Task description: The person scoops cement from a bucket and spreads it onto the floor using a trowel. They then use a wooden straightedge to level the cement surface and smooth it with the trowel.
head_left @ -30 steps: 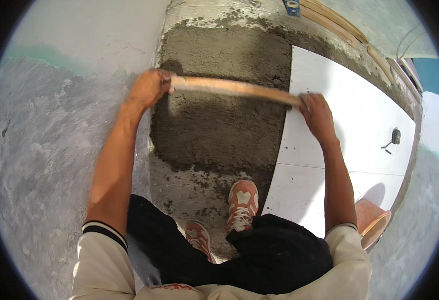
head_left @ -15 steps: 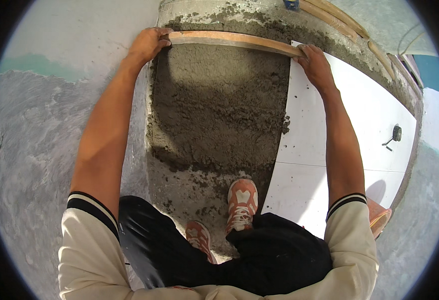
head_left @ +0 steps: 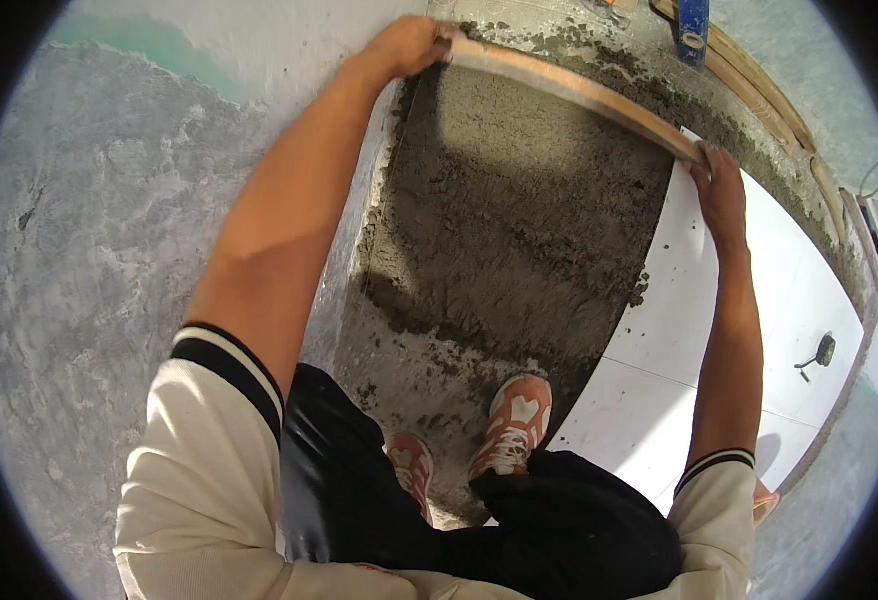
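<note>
A long wooden board [head_left: 579,92] spans the far part of a bed of wet grey mortar [head_left: 519,200]. My left hand [head_left: 414,46] is closed around its left end, close to the wall. At the other end, my right hand [head_left: 721,190] grips the board above the far corner of the white tiles [head_left: 639,375]. The mortar beneath the board looks smoother and paler in the sunlit patch, and rougher nearer to me. Whether the board's underside touches the mortar is hard to tell.
A plastered grey wall [head_left: 139,220] rises at the left. A small dark tool with a handle [head_left: 821,352] sits on the tiles. Wooden strips [head_left: 749,95] and a blue tool [head_left: 692,32] lie at the far right. My shoes [head_left: 519,410] stand on the rough floor.
The whole view has turned, so the board, mortar and tiles appear shifted right and tilted. Both hands keep their hold on the board, which stays near the mortar's far side.
</note>
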Available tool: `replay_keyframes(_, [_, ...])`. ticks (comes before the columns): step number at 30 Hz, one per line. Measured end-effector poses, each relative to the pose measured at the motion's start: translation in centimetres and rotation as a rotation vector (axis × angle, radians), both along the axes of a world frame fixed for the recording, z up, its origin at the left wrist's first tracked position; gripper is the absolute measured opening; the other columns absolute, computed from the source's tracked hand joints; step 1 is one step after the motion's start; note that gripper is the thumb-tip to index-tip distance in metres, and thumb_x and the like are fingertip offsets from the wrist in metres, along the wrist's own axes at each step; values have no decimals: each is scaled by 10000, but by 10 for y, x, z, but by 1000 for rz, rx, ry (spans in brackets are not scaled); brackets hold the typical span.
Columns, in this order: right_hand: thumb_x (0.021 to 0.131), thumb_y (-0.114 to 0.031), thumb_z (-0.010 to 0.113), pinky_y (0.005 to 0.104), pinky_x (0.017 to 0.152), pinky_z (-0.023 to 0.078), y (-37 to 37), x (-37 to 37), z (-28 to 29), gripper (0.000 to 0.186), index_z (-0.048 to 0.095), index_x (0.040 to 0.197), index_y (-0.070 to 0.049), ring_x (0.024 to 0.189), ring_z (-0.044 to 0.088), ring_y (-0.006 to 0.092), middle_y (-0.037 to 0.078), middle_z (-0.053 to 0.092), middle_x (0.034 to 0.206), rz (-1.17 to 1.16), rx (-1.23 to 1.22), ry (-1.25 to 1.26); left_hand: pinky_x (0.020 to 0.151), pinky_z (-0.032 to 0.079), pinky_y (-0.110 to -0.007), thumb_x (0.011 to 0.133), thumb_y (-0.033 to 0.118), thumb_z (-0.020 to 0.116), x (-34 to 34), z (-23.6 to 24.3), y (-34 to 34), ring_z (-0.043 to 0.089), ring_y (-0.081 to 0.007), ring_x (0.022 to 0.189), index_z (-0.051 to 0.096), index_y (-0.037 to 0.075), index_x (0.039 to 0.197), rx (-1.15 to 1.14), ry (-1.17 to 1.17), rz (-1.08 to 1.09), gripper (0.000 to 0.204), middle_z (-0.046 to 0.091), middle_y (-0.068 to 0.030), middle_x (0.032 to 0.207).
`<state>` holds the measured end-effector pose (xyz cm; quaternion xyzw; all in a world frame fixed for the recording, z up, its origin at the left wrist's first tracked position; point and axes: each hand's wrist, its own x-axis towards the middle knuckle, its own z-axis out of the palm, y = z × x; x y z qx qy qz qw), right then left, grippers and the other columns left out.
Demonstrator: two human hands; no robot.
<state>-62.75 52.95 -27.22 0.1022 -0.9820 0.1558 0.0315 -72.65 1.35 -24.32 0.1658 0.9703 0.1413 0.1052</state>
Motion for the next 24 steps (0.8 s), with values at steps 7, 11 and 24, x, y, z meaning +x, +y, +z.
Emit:
replay_keyframes(7, [1003, -257, 728, 480, 1086, 491, 28, -5, 4, 422, 657, 1355, -37, 1286, 611, 399, 192, 684, 1339, -10, -50, -69, 1016, 539, -486, 945, 147, 757, -28, -21, 10, 727, -400, 1122, 720, 91, 1359, -46, 136, -201, 420, 772, -209, 1192])
replay_keyframes(11, [987, -249, 730, 482, 1055, 502, 7, -7, 14, 415, 660, 1330, -26, 1205, 631, 397, 174, 698, 1234, 22, 32, -94, 1043, 536, -473, 933, 145, 774, -15, -20, 5, 726, -394, 1143, 709, 94, 1386, 3, 32, -86, 461, 760, -208, 1235])
replay_keyframes(24, [983, -199, 741, 454, 1087, 504, -1, 61, 27, 381, 683, 1304, -2, 1261, 625, 354, 145, 706, 1287, 43, 27, -172, 982, 574, -453, 935, 95, 765, 64, 11, 10, 747, -370, 1070, 721, 110, 1380, -87, -63, -64, 447, 784, -184, 1162])
